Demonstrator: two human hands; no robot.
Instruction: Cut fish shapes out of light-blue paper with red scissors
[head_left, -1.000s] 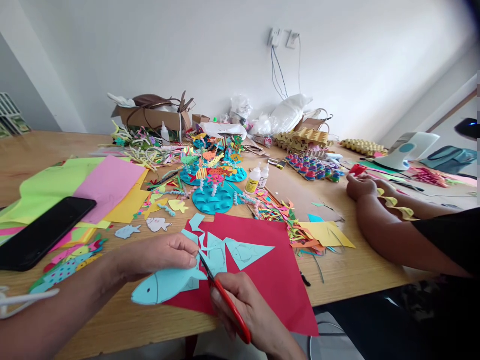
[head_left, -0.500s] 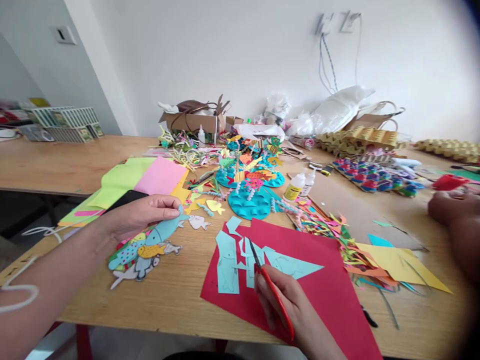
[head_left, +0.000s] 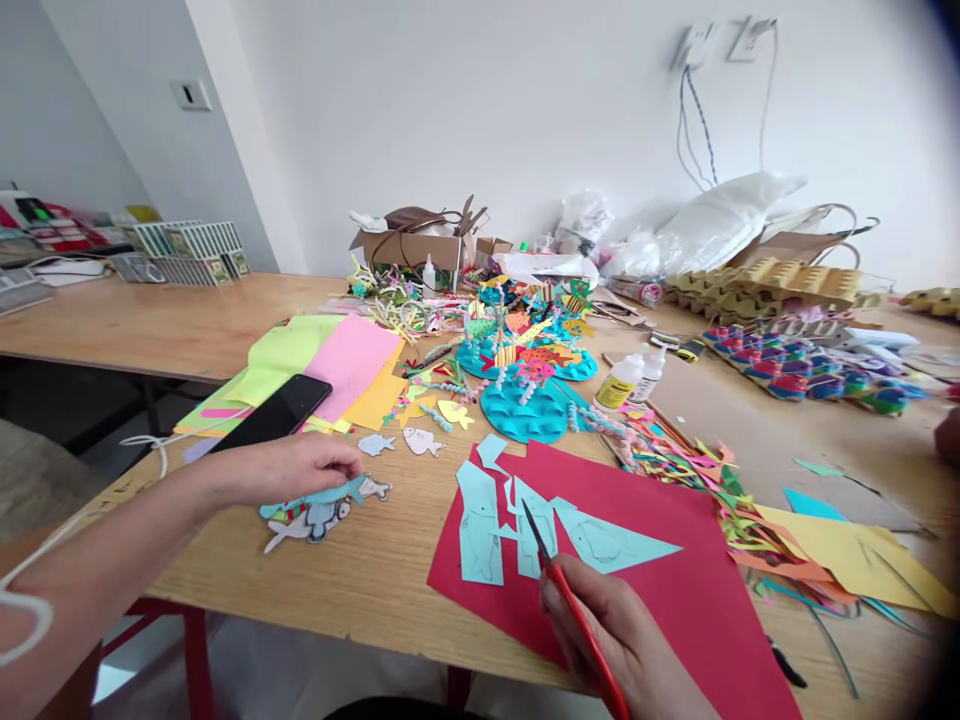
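light-blue paper fish [head_left: 341,493] sits directly beneath the fingers of the left hand [head_left: 311,468], its visible strip running roughly left to right, the right end a little higher; whether those fingers pinch it or merely rest on it, i cannot tell, since the hand covers its upper side. just under and in front of it is a small pile of cut-out fish [head_left: 324,522], overlapping near the front edge of the wooden table [head_left: 390,590]. the left hand is plainly the nearer one; the right hand [head_left: 600,615] is well off to the right, its fingers wrapped round red-handled scissors [head_left: 574,610]. their blades point forward and slightly left, away from the person, over the middle light-blue piece [head_left: 529,560] on a red sheet [head_left: 675,610]; contact there is unclear. a left light-blue piece [head_left: 480,535], upright in outline with a pencilled fish along its length, lies between the scissors and the pile. farther out, a black phone [head_left: 277,408] lies beyond the left wrist, and a blue bumpy disc [head_left: 525,412] stands beyond the red sheet.
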